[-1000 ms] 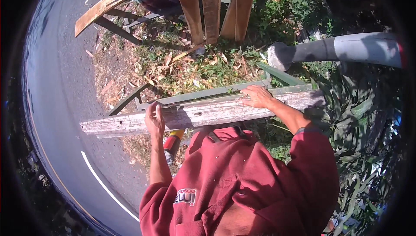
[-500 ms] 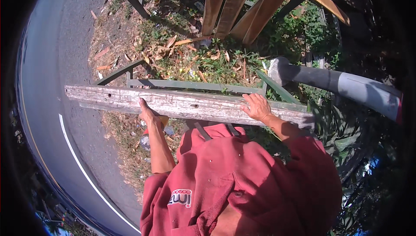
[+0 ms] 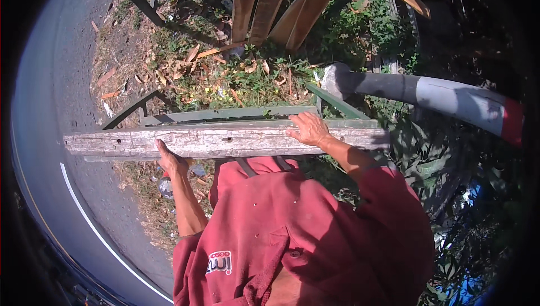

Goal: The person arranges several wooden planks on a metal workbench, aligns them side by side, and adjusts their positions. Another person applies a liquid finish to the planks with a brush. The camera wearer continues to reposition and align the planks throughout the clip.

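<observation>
The long worn board (image 3: 259,145) lies across the middle of the view, from 9 o'clock to 3 o'clock, in front of the person's red shirt (image 3: 332,221). Its upper face is pale and rough, with a few small dark holes. Just behind its far edge, toward 10 o'clock, passes a bar of the green stand (image 3: 230,113); how the board rests on this stand, I cannot see.

The clearest change is at the left hand (image 3: 173,163), between 8 and 9 o'clock. One second ago it reaches up over the board's face; now only the thumb lies on the face, and the rest of the hand is at the near edge. This hand is partly closed, but its fingers are hidden below, so I cannot tell how firmly they hold. The right hand (image 3: 310,130), a little toward 3 o'clock from the centre, stays at nearly the same part of the board: half open, palm down, fingers spread and slightly bent over the far edge. The board, slanted before, now looks almost level, though the whole view turns too.

In my judgement, the left hand can now steady the board by its edge, while the right one mainly rests from above.

Farther away, brown planks (image 3: 271,2) stand at 12 o'clock, and a banded post (image 3: 450,95) is between 2 and 3 o'clock.
</observation>
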A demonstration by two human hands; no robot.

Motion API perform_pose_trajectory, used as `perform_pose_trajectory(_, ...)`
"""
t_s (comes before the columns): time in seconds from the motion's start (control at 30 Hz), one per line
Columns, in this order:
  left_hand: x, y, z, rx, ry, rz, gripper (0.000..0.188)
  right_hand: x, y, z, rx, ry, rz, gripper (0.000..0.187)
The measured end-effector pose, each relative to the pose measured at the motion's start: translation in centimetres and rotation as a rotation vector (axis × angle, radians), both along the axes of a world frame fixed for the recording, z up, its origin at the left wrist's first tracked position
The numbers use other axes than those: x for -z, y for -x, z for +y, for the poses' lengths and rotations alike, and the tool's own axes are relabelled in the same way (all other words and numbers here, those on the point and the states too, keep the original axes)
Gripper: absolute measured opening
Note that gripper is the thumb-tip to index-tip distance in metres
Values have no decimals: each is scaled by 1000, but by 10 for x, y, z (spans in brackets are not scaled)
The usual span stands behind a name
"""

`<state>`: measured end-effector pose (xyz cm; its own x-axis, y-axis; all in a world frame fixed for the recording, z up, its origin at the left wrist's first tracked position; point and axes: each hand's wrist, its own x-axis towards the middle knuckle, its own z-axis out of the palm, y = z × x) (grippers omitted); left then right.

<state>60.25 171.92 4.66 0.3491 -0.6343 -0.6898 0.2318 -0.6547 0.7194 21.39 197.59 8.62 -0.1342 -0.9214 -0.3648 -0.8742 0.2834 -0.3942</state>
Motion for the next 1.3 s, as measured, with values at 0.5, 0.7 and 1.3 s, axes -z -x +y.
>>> perform_pose_trajectory(0.5, 25, -40, -22, 196, -2, -430, 105, -13, -8, -3, -122, 63, 15, 56)
perform_pose_trajectory(0.7, -6, -31, -22, 625, 530, -1470, 86, -40, -7, -2, -149, 7, -171, 65)
perform_pose_trajectory(1.3, -35, 144, 23, 1648, 1127, -984, 38, -221, 225, -149, 221, 7, 142, 64)
